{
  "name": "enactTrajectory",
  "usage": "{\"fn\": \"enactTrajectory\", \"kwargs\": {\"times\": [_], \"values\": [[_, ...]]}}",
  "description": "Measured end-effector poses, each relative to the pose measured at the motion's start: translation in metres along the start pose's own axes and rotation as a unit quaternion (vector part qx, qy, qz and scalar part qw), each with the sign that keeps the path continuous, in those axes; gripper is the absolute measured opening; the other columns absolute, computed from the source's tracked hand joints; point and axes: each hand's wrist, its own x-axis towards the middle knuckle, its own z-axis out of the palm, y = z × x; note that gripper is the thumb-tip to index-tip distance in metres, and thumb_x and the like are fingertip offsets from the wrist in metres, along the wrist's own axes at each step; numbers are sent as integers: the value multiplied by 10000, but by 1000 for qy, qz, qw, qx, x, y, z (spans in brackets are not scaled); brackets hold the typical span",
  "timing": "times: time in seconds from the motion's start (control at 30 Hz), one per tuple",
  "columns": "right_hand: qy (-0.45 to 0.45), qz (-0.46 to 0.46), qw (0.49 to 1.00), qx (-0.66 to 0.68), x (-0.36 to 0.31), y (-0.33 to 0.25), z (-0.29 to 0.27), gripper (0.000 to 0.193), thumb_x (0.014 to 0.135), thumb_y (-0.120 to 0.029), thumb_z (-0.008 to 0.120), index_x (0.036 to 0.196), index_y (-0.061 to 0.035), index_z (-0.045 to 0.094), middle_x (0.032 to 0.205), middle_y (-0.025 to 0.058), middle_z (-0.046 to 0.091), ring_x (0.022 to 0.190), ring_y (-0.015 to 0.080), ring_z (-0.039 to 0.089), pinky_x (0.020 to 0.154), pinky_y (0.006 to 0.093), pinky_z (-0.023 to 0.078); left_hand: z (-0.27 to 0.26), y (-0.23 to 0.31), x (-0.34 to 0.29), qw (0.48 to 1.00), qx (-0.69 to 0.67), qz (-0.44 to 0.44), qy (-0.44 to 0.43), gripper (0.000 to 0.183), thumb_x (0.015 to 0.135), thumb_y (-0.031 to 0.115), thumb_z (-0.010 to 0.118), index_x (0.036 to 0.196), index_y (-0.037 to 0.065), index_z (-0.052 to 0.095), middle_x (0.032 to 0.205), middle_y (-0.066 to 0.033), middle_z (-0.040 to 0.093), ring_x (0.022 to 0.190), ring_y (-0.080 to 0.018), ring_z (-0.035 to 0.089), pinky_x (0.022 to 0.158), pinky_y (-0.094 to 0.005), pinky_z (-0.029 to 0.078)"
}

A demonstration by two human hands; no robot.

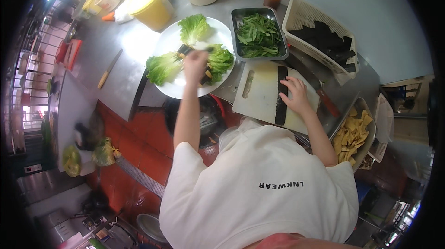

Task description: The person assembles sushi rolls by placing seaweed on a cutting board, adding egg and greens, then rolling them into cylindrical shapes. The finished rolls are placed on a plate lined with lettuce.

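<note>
My left hand [196, 63] is over a large white plate [172, 90], its fingers curled in; what they hold is blurred and partly hidden. Lettuce leaves [163, 68] lie around the plate, with dark-wrapped pieces showing yellow filling [206, 75] between them, close to that hand. On the white cutting board [252, 98], my right hand [295, 93] rests with fingers spread, their tips at the edge of a long dark strip [281, 103]. The strip lies lengthwise on the board, and looks like a seaweed sheet or roll.
Behind the board sit a metal tray of green leaves [258, 36] and a pale basket of dark sheets [320, 40]. To its right lie a red-handled knife [328, 103] and a tray of yellow pieces [351, 135]. Another knife [109, 69] lies left; lidded buckets [150, 7] stand behind.
</note>
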Motion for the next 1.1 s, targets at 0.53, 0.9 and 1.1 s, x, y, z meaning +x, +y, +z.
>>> {"fn": "enactTrajectory", "kwargs": {"times": [0.53, 0.9, 1.1], "values": [[1, -13, 1000, -24, -23, -8, 16, 445, 815, -249, 637, 1235, -122, 559, 1386, 104, 457, 1321, 269, 384, 1073, 486, 245, -89, -21, 97, 756, 652, -37, 43, 514, 852, 551, 459, 1215, 239, 647, 1359, -86, 485, 1289, -311, 386, 1044, -559, 256], [49, 16, 999, 6, -19, 3, 40, 478, 780, -280, 664, 1224, -135, 562, 1400, 97, 456, 1346, 260, 364, 1075, 553, 233, 101, 30, -107, 756, 320, 523, -228, 258, 784, 144, 676, 1028, 75, 631, 1033, -76, 622, 952, -279, 559, 866, -414, 397], [208, 21, 977, -33, -42, 13, -31, 362, 806, -244, 671, 1154, -153, 635, 1332, 111, 523, 1262, 279, 465, 996, 499, 378, 157, -2, -149, 785, 274, 461, -310, 395, 827, 211, 666, 1186, 61, 596, 1177, -105, 594, 1155, -304, 502, 996, -432, 325]]}}
